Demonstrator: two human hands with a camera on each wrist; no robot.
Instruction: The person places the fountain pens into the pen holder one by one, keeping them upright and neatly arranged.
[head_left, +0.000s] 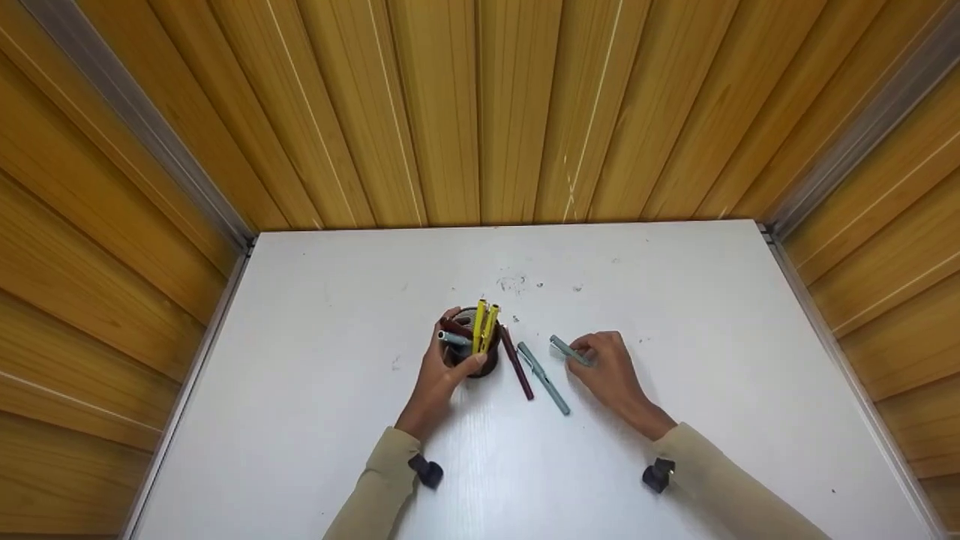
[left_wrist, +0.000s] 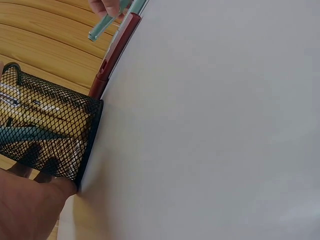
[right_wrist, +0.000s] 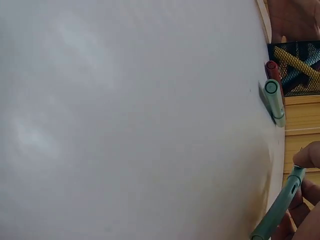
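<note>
Sleeves [head_left: 379, 480], cropped, at seven and four o'clock. Left hand [head_left: 442, 375], partly hidden, grips the cup [head_left: 490, 366] at six; right hand [head_left: 609, 369] pinches a pen [head_left: 568, 347], one end covered, at the cup's three.

Wood-panelled booth [head_left: 506, 112], metal corner rails [head_left: 146, 112], white tabletop [head_left: 337, 300]
</note>
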